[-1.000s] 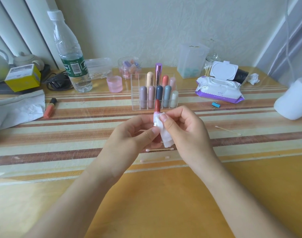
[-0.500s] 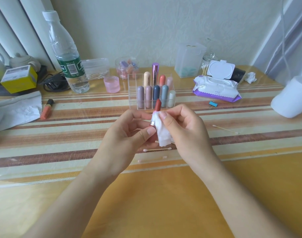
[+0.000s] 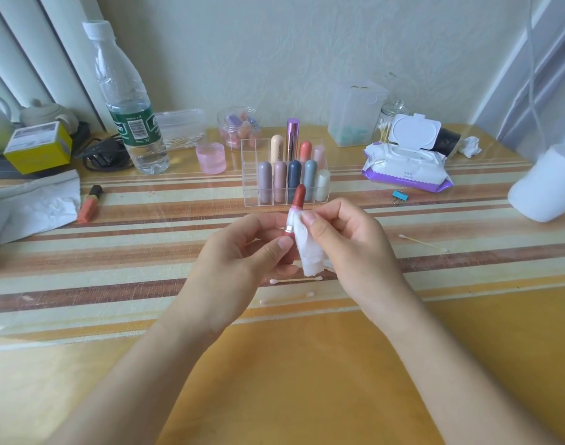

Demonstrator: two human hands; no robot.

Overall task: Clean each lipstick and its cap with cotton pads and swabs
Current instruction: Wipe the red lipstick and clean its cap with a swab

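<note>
Gripping one uncapped lipstick [image 3: 297, 200] by its dark red base, the left hand [image 3: 239, 258] sits at centre of the head view. Its fingers [image 3: 273, 250] curl round the tube, thumb on the front. The red bullet stands near upright above a silver collar, raised over the worktop [image 3: 274, 380] just in front of the organizer [image 3: 250, 175].

The right hand [image 3: 351, 245] pinches one white cotton pad [image 3: 310, 255] against the lipstick's right side. Its fingers [image 3: 314, 221] are drawn narrow on the pad, thumb tip about level with the collar. The pad hangs folded below the thumb, between the two hands.

Counts:
- Clear organizer: nine capped lipsticks, five in the front row and four in the back. The purple metallic one is tallest.
- Cotton swabs [image 3: 295, 280] loose on the striped cloth: three. Two lie just below the hands, roughly parallel; one lies well apart to the right.
- One orange lip tube [image 3: 89, 205] lies flat at left, beside crumpled paper.
- One water bottle [image 3: 130, 101] stands back left, with one pink jar [image 3: 211, 158] near it.
- One wipes pack [image 3: 406, 165] lies back right with its lid open, and one blue binder clip [image 3: 399, 195] in front of it.
- One white roll [image 3: 547, 184] sits at the right edge.
</note>
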